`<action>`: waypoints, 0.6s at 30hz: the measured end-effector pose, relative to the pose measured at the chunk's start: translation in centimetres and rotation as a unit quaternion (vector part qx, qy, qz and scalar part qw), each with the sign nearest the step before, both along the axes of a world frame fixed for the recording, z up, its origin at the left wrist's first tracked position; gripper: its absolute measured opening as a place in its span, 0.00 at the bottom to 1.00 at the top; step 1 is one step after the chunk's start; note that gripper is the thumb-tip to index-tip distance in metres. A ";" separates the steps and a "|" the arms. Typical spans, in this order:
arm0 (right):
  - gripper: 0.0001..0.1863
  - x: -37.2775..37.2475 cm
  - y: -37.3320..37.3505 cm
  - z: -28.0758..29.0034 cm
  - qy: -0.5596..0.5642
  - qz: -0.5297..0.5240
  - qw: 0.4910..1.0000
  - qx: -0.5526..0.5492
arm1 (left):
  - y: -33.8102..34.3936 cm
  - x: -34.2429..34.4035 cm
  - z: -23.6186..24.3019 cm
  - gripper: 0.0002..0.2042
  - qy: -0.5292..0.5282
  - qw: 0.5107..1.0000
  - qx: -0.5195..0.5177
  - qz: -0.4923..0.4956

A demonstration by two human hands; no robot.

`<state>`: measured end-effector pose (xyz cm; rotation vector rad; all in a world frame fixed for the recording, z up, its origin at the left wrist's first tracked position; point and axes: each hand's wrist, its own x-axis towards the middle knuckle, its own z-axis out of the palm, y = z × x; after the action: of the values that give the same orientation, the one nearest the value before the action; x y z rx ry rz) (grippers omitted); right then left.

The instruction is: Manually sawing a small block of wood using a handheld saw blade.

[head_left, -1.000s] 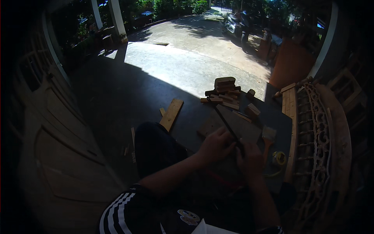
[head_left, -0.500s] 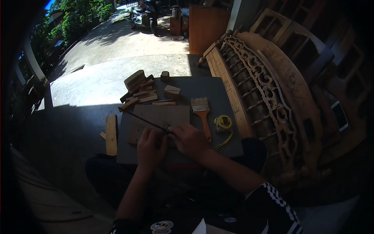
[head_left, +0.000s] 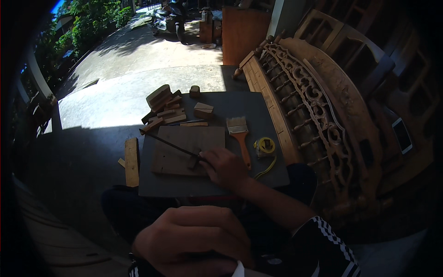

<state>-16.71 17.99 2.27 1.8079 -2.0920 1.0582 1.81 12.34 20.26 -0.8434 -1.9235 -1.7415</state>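
A long thin dark tool [head_left: 170, 144] slants across a brown wooden board [head_left: 161, 164] on a dark low table [head_left: 258, 177]. My right hand [head_left: 221, 166] is closed on the tool's near end, with a small dark piece under the fingers. Close to the camera, at the bottom, my left hand [head_left: 189, 240] has curled fingers; whether anything is inside them is hidden. Beside the board lie an orange-handled paintbrush [head_left: 240, 138] and a yellow tape measure [head_left: 264, 145]. Wood blocks [head_left: 159, 99] are piled at the back.
Loose planks [head_left: 131, 161] lie left of the table. A carved wooden bench [head_left: 304, 87] stands along the right, carved panels behind it, a phone [head_left: 402, 135] among them. An orange wooden board [head_left: 244, 34] stands upright beyond; a motorbike [head_left: 168, 21] is parked on the driveway.
My left hand has let go of the tool and come back toward the camera. My right hand still grips it. The view has swung to the right since a second ago.
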 end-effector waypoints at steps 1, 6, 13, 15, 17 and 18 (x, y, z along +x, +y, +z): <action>0.12 0.0 -0.1 0.0 0.000 0.006 1.000 0.001 | 0.2 0.2 -0.3 0.11 0.001 1.000 -0.003 0.001; 0.12 0.6 0.1 0.0 -0.003 0.008 1.000 0.007 | 1.9 1.0 -0.5 0.14 -0.047 0.980 0.060 0.183; 0.12 -0.4 -0.1 0.3 0.001 0.002 1.000 -0.005 | 0.8 -0.5 -1.4 0.15 0.084 0.970 0.039 0.226; 0.12 0.1 -0.4 0.9 -0.001 0.003 1.000 -0.007 | 0.6 0.4 -0.9 0.14 0.062 0.975 0.015 0.212; 0.12 0.2 -0.2 0.7 -0.003 0.007 1.000 -0.003 | 1.1 0.5 -0.6 0.13 0.066 0.962 -0.051 0.259; 0.12 0.2 -0.1 0.5 -0.005 0.004 1.000 -0.002 | 1.2 0.6 -0.3 0.13 0.066 0.963 -0.053 0.258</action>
<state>-16.54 17.85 2.82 1.8148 -2.0886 1.0750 2.38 13.56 19.92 -0.4213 -1.9370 -1.2522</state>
